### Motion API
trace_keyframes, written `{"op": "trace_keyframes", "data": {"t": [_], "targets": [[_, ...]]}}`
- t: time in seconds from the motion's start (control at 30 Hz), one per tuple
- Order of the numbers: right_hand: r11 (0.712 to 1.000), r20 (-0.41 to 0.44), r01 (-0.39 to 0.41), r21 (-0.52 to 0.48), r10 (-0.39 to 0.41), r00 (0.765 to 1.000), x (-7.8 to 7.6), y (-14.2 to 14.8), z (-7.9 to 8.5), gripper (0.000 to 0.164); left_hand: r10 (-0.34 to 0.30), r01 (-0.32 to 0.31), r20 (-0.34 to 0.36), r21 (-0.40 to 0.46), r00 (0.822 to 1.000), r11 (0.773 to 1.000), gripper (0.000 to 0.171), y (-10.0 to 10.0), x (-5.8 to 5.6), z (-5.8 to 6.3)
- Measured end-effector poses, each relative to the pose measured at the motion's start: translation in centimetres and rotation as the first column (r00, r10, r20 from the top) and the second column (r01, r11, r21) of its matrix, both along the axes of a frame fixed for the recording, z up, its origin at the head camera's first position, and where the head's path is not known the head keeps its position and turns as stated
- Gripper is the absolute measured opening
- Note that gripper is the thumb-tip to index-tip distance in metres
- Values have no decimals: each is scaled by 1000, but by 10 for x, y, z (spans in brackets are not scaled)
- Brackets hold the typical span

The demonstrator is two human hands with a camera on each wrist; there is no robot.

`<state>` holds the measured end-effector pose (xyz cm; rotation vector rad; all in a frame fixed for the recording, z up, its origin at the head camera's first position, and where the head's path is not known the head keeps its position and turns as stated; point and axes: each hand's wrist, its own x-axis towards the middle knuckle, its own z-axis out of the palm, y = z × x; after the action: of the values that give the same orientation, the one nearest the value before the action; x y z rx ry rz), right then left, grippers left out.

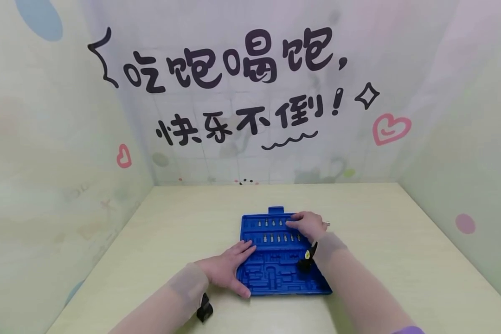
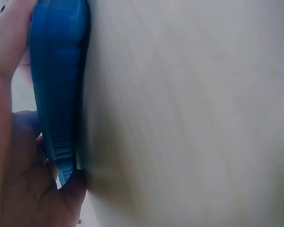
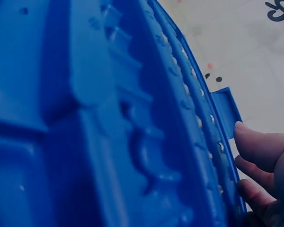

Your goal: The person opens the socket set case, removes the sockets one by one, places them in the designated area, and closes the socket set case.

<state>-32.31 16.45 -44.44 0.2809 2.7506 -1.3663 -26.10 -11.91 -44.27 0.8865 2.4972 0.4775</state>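
An opened blue plastic tool case lies on the table, with several small metal bits standing in two rows in its far half. My left hand rests on the case's left side, fingers spread over the edge and thumb by the near left corner. At the far right corner is my right hand, its fingertips over the end of the far row of bits. In the right wrist view its thumb comes close to the case's rim; whether it pinches a bit is hidden. A short metal end shows just right of that hand.
The near half of the case has moulded hollows. A blue latch tab juts from its far edge. Pale wood-grain tabletop surrounds the case, and a printed backdrop rises behind and at both sides.
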Motion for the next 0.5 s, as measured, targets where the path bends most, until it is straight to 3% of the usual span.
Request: {"op": "trace_keyframes", "data": {"t": [0.27,0.5], "targets": [[985,29,-28,167,23,999,-4,-4,-6,47,2,-2,7,-3,1000,1000,116,1,0,0],[996,82,45,78,-51,995,-5,-13,0,37,8,-8,7,-8,1000,1000,116,0,-2,-2]]}}
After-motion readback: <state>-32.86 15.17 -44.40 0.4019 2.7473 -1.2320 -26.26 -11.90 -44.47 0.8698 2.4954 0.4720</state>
